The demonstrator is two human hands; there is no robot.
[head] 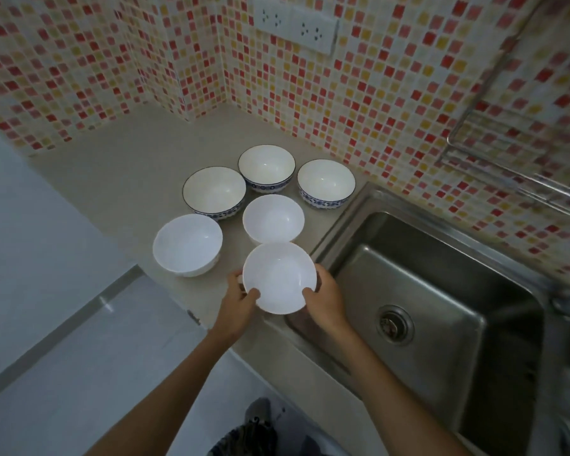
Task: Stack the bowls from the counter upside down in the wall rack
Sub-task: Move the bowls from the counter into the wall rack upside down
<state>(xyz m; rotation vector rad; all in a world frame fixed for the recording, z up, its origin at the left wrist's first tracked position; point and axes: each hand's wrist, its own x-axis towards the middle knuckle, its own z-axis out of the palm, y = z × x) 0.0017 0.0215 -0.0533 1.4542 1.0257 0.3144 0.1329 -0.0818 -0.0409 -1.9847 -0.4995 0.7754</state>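
Six bowls showed in the head view, all mouth-up. Much was hard to read: the wall rack [494, 149] at the upper right was blurred and cut off by the frame edge, so its tiers could not be made out. The underside of the held bowl [279, 278] was hidden, and whether it rested on the table [119, 179] or was lifted just clear could not be told. Most fingers of both hands were tucked out of sight beneath it.

That plain white bowl sat at the near edge of the table, just beside the sink [425, 291], its opening facing up toward the camera and its rim roughly level. The left hand [241, 299] gripped its left side with the thumb pressed over the rim; the right hand [326, 299] gripped the right side the same way, so the fingers of both were closed around the bowl's wall.

Behind it, touching or nearly so, stood a second white bowl [273, 218], and a third white bowl [187, 245] stood to the left, apart. Farther back were three blue-patterned bowls: a dark-rimmed one [214, 192], a rear one [266, 167] and a right one [325, 187] nearest the sink's corner. Their insides were white and bare.
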